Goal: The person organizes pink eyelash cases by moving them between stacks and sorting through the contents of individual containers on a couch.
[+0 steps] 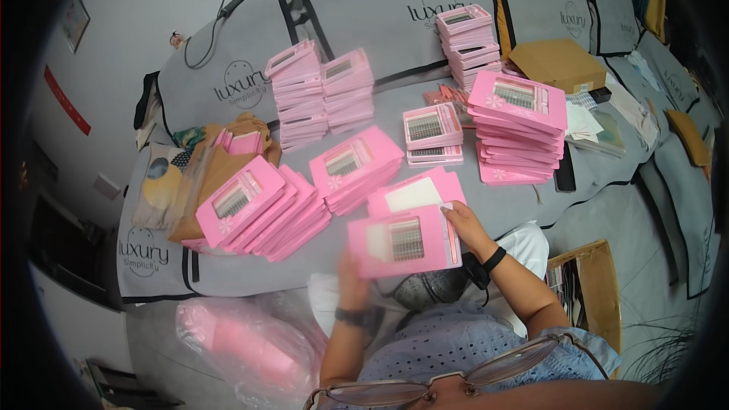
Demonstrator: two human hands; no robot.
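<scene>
My right hand [465, 228] is closed on the right edge of a pink eyelash package [380, 260], thumb on top. Through the package's window show rows of dark lashes and a pale area to their left. A slim pink strip sticks out at its right end. My left hand [353, 279] is at the package's lower left corner, smeared by motion, so its fingers do not show clearly. Just beyond lies a pink card sleeve [448, 184] with a pale window, partly covered by the held package.
Fanned pink packages [250, 196] and another pile [357, 167] lie ahead on the grey sofa. Lash trays [433, 127] and a tall pink stack [520, 133] stand right. Farther back are tray stacks [300, 95] and a cardboard box [558, 64]. A plastic bag [243, 342] lies lower left.
</scene>
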